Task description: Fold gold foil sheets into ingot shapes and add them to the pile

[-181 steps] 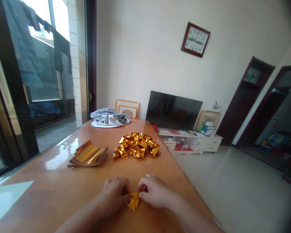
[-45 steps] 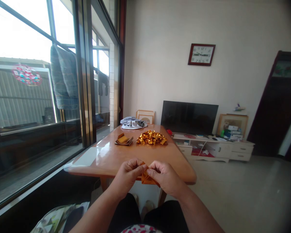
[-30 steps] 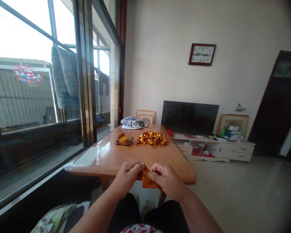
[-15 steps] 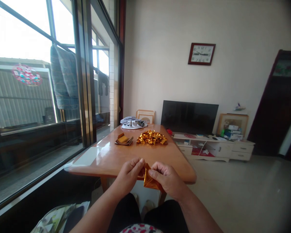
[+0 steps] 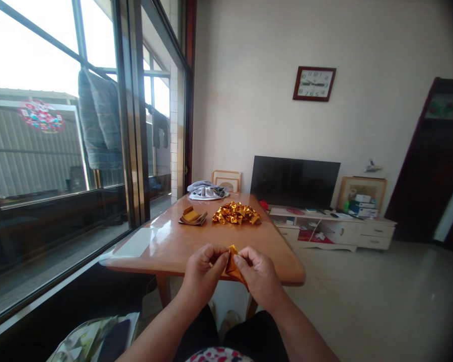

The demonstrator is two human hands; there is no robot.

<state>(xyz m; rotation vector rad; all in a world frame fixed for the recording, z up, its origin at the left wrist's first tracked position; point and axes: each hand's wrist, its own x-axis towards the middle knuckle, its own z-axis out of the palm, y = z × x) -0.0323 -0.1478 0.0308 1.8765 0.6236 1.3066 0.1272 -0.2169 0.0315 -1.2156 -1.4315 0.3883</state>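
A partly folded sheet of shiny gold foil paper [image 5: 233, 266] is between my two hands, above the near edge of the wooden table [image 5: 181, 254]. My left hand [image 5: 204, 269] pinches its left side, thumb against the fingers. On the other side my right hand [image 5: 258, 274] grips it, thumb pressed on its face. Farther back on the tabletop lies a heap of folded gold foil pieces [image 5: 236, 214]. Left of that heap is a stack of flat foil sheets [image 5: 192, 216].
Folded cloths [image 5: 207, 191] lie at the table's far end. Beyond the table, a television [image 5: 294, 182] stands on a low white cabinet [image 5: 347, 232]. A glass window wall [image 5: 53, 166] runs along the left. A bag [image 5: 94, 339] sits at lower left.
The gold foil paper has been turned and looks narrower, with a tip now pointing up between the hands. My left hand has rolled, its fingers more curled.
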